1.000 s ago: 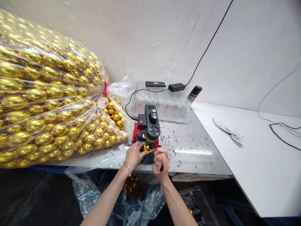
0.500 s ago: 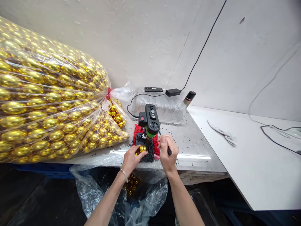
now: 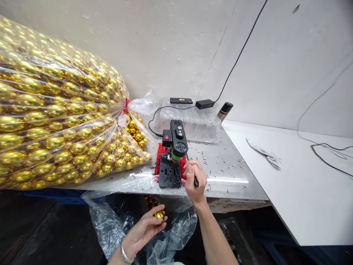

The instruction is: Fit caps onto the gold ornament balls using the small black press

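the left hand (image 3: 147, 226), loosely curled, holds a glossy golden ball (image 3: 159, 215) above crumpled clear plastic (image 3: 176, 230); the right hand (image 3: 198, 192) closes round a smooth black handle (image 3: 196, 182) beside a boxy black machine (image 3: 177, 134).

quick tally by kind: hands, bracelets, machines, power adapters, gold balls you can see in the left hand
Hands: 2 (left hand, right hand)
Bracelet: 1
Machine: 1
Power adapter: 1
Gold ball: 1
Total: 6
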A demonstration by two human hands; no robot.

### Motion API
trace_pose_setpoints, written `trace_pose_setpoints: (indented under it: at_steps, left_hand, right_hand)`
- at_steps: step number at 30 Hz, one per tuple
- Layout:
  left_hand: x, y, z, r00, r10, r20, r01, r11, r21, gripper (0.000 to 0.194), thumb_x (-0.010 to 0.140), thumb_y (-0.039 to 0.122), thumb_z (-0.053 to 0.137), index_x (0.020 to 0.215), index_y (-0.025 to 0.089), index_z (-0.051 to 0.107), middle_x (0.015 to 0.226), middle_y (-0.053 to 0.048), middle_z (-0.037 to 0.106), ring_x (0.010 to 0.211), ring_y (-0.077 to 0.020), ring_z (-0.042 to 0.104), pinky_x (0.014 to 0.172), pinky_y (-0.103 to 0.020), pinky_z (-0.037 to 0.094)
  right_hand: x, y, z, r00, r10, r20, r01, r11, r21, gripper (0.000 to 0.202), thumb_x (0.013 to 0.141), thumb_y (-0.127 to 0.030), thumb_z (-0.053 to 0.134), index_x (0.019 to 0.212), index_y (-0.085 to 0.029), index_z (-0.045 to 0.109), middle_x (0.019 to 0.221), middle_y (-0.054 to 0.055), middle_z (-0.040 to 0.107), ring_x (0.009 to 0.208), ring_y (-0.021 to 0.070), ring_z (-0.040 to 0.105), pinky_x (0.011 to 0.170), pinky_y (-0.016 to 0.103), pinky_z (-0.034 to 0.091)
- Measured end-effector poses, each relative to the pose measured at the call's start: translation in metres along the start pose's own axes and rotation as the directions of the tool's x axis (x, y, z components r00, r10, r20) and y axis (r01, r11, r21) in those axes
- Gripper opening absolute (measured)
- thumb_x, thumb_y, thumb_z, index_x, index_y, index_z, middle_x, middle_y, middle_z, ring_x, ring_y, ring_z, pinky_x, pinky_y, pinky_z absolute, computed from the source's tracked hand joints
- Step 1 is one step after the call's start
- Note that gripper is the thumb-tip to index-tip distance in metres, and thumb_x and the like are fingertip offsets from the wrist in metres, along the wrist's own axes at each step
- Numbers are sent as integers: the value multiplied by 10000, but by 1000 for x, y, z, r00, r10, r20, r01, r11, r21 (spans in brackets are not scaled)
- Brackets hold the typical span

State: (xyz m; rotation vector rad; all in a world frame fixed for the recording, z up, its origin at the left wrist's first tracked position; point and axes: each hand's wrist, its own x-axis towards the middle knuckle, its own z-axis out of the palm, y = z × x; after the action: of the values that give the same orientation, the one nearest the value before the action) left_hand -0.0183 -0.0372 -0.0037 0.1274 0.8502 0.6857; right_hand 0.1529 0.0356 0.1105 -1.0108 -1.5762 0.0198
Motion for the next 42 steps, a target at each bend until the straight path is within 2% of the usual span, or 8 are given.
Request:
trace_pose_setpoints:
  at_steps: [5, 10, 15, 19, 22, 25, 31, 42]
  left_hand:
    - [-11, 50, 47, 957, 283, 54, -288, 940, 181, 412, 708, 278, 758, 1084, 163, 638, 1020, -82, 680, 975, -192, 636, 764, -246, 514]
    - [42, 81, 66, 792, 610, -4, -544, 709, 448, 520, 683, 431, 724, 1096, 126, 644, 962, -79, 695, 842, -158, 608, 618, -214, 444]
    - [76, 82, 64, 684, 725, 78, -553, 445, 704, 478, 709, 339, 671, 1134, 125, 628, 968, -78, 701, 859, -190, 630, 804, -316, 485]
    - [78, 79, 62, 611, 752, 248, -481, 104, 870, 431, 783, 302, 608, 1183, 143, 612, 1001, -96, 700, 874, -218, 642, 833, -365, 497]
    - [79, 81, 63, 518, 755, 403, -430, -177, 885, 359, 783, 254, 624, 1131, 165, 641, 1074, -106, 682, 1000, -248, 613, 906, -398, 474]
    - [84, 82, 65, 481, 727, 490, -386, -327, 863, 315, 788, 259, 641, 1088, 162, 656, 1043, -106, 679, 983, -251, 610, 883, -398, 485]
    - [93, 76, 58, 393, 747, 536, -351, -417, 838, 313, 805, 352, 647, 1070, 184, 662, 1056, -96, 679, 983, -254, 594, 882, -426, 448]
    - [92, 75, 59, 389, 750, 534, -343, -420, 840, 300, 803, 363, 658, 1053, 198, 663, 1028, -77, 684, 960, -244, 583, 854, -400, 432]
  right_hand:
    - [-3, 2, 1, 1000, -18, -11, 18, 1000, 0, 255, 896, -83, 383, 678, -194, 457, 681, 8, 503, 694, 127, 516, 620, 267, 407]
    - [-2, 3, -1, 999, -28, 19, 28, 999, -19, 235, 884, -71, 388, 697, -192, 462, 689, 14, 500, 673, 122, 497, 602, 264, 408]
    - [-2, 3, -2, 998, -37, 43, 37, 999, -3, 241, 871, -53, 401, 680, -192, 450, 694, 20, 513, 708, 125, 516, 621, 265, 422]
    - [-4, 5, -2, 998, -54, 35, 54, 999, 0, 236, 867, -44, 407, 687, -190, 455, 682, 19, 513, 717, 124, 520, 616, 259, 424]
    - [-4, 5, -2, 997, -74, 35, 74, 997, 0, 228, 864, -41, 408, 703, -192, 464, 651, 10, 501, 728, 132, 528, 620, 264, 434]
    - [-4, 6, -2, 996, -80, 46, 80, 997, 6, 226, 855, -30, 416, 707, -195, 462, 629, 2, 489, 732, 137, 530, 624, 267, 441]
    - [-10, 10, -1, 996, -87, 37, 86, 996, 23, 221, 850, -28, 410, 715, -195, 461, 642, 2, 485, 738, 138, 532, 639, 270, 450]
    - [-47, 43, 22, 988, -145, -51, 147, 989, 24, 234, 928, -186, 310, 732, -206, 435, 753, 13, 475, 704, 134, 525, 728, 344, 480]
